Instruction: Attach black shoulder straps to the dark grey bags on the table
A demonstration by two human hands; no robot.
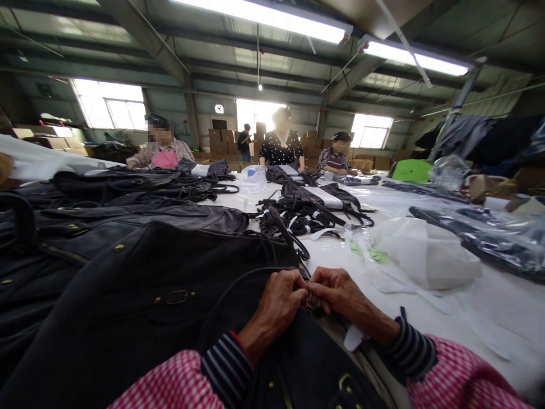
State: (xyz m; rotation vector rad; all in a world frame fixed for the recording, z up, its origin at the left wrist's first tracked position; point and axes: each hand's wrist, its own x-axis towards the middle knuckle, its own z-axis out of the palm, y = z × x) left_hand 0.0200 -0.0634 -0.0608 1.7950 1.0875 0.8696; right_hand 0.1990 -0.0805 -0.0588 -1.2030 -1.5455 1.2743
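Observation:
My left hand (280, 299) and my right hand (340, 294) meet over the edge of a black bag, both closed in a pinch. Between the fingertips is a small metal piece (310, 301), mostly hidden, which looks like a clasp or ring; its exact kind is unclear. A large black bag (140, 272) with a gold buckle and studs lies flat at my left. Under my hands, part of another black bag (298, 363) with gold fittings is visible. A small white tag (353, 338) hangs below my right wrist.
Black bags (170, 213) are piled at the left. Bundled black straps (293, 218) lie mid-table. White sheeting (426, 253) and plastic-wrapped bags (498, 233) cover part of the white table (464, 341) at right. Several people (281, 145) are on the far side, near stacked cartons (221, 142).

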